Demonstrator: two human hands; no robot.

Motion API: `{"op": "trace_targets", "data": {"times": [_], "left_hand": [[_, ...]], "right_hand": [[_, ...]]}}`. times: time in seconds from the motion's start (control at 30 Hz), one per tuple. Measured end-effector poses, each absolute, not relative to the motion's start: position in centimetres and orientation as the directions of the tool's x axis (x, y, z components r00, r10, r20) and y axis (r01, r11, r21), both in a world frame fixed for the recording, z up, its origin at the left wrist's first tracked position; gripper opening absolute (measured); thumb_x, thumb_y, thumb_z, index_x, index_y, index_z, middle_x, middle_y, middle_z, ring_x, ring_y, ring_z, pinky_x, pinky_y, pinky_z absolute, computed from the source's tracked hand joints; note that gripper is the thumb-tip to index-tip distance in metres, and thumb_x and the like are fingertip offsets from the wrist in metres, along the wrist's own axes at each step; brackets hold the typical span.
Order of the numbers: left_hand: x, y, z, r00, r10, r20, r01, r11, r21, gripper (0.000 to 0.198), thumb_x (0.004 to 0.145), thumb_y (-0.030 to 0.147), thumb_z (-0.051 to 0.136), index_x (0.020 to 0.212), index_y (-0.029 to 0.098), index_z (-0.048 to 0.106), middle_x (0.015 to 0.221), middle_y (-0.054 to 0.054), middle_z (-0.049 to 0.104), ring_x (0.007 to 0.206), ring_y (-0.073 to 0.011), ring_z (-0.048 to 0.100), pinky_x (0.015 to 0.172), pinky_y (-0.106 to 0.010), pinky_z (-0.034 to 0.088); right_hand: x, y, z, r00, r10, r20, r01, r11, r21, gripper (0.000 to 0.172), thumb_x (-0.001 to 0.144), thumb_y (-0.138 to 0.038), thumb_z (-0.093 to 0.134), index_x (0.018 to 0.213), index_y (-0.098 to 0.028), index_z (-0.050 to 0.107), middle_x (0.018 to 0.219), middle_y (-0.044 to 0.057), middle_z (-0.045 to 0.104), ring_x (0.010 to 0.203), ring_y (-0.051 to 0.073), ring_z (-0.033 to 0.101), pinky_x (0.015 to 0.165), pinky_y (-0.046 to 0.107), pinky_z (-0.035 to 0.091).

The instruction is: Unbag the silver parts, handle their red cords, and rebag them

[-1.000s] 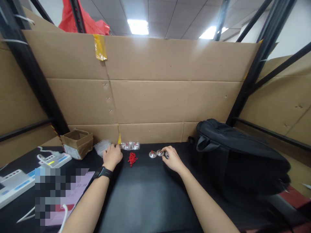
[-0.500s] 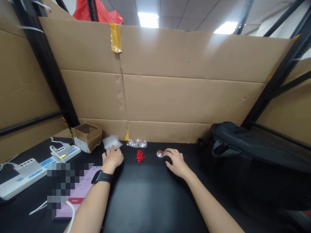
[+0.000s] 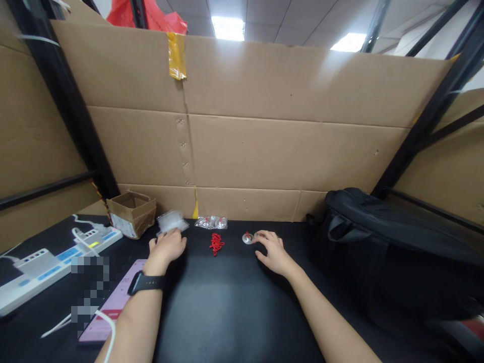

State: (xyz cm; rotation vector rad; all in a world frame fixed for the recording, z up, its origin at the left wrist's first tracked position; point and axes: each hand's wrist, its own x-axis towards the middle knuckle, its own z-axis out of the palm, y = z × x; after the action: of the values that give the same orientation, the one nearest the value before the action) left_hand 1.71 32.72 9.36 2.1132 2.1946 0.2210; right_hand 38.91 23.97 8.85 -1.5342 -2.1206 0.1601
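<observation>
My left hand [image 3: 168, 249] lies on the dark tabletop with its fingers apart, at the near edge of a clear plastic bag [image 3: 172, 221]. Whether its fingertips press on the bag is hard to see. My right hand [image 3: 274, 251] reaches two small silver discs that look like finger cymbals, with its thumb held away from the fingers. The left disc [image 3: 247, 239] has a red tie on top; the other disc [image 3: 259, 235] is partly hidden by my fingers, which appear to touch it. Between my hands sits a heap of red cord [image 3: 216, 244].
Behind the cord lie wrapped silver discs [image 3: 212, 222] by the cardboard wall [image 3: 257, 156]. At left stand an opened cardboard box [image 3: 134, 217], a white power strip [image 3: 56, 269] and a phone [image 3: 113, 307] with a white cable. A black bag [image 3: 378, 247] fills the right side.
My left hand has shifted slightly left and toward me, beside the plastic bag. My right hand stays at the discs. The whole view has tilted a little.
</observation>
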Motion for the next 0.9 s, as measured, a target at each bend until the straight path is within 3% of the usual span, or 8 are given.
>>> {"op": "trace_targets", "data": {"times": [0.27, 0.4, 0.57, 0.7, 0.9], "left_hand": [[1.5, 33.0, 8.6, -0.107, 0.994, -0.01, 0.981, 0.107, 0.164, 0.059, 0.092, 0.047, 0.039, 0.143, 0.02, 0.052, 0.161, -0.015, 0.033, 0.147, -0.0413, 0.028, 0.11, -0.06, 0.031], [1.3, 33.2, 8.3, -0.102, 0.992, -0.068, 0.981, 0.111, 0.156, 0.057, 0.092, 0.046, 0.04, 0.142, 0.023, 0.052, 0.159, -0.014, 0.036, 0.146, -0.0412, 0.03, 0.111, -0.059, 0.03], [1.0, 33.7, 7.5, -0.115, 0.993, -0.025, 0.977, 0.117, 0.18, 0.061, 0.091, 0.045, 0.044, 0.151, 0.038, 0.037, 0.162, -0.013, 0.031, 0.143, -0.0438, 0.034, 0.108, -0.059, 0.031], [1.3, 33.5, 7.6, -0.095, 0.995, -0.033, 0.982, 0.1, 0.162, 0.06, 0.092, 0.04, 0.044, 0.151, 0.032, 0.037, 0.157, -0.016, 0.038, 0.134, -0.0438, 0.045, 0.103, -0.058, 0.034], [2.6, 32.2, 9.1, -0.234, 0.95, 0.207, 0.96, 0.192, 0.202, 0.063, 0.087, 0.021, 0.046, 0.149, 0.022, 0.034, 0.134, -0.021, 0.058, 0.112, -0.0371, 0.062, 0.091, -0.053, 0.039]], "right_hand": [[39.0, 24.0, 8.7, -0.231, 0.909, 0.348, 0.845, 0.364, -0.391, 0.037, 0.082, -0.019, 0.065, 0.117, -0.032, 0.062, 0.133, 0.005, 0.054, 0.123, 0.025, 0.046, 0.105, 0.047, 0.032], [38.9, 23.9, 8.7, -0.233, 0.911, 0.341, 0.849, 0.361, -0.385, 0.037, 0.082, -0.02, 0.065, 0.117, -0.032, 0.062, 0.134, 0.005, 0.054, 0.124, 0.026, 0.045, 0.105, 0.048, 0.032], [38.7, 23.8, 8.7, -0.234, 0.911, 0.34, 0.856, 0.359, -0.372, 0.04, 0.083, -0.021, 0.064, 0.121, -0.031, 0.06, 0.133, 0.007, 0.054, 0.123, 0.027, 0.045, 0.104, 0.048, 0.033], [38.7, 23.6, 8.8, -0.237, 0.907, 0.348, 0.851, 0.367, -0.375, 0.046, 0.083, -0.021, 0.064, 0.127, -0.032, 0.056, 0.132, 0.007, 0.054, 0.122, 0.026, 0.046, 0.105, 0.046, 0.034], [38.5, 23.4, 9.0, -0.22, 0.911, 0.349, 0.851, 0.354, -0.388, 0.047, 0.082, -0.02, 0.063, 0.126, -0.034, 0.056, 0.133, 0.005, 0.055, 0.124, 0.026, 0.045, 0.105, 0.046, 0.034]]}}
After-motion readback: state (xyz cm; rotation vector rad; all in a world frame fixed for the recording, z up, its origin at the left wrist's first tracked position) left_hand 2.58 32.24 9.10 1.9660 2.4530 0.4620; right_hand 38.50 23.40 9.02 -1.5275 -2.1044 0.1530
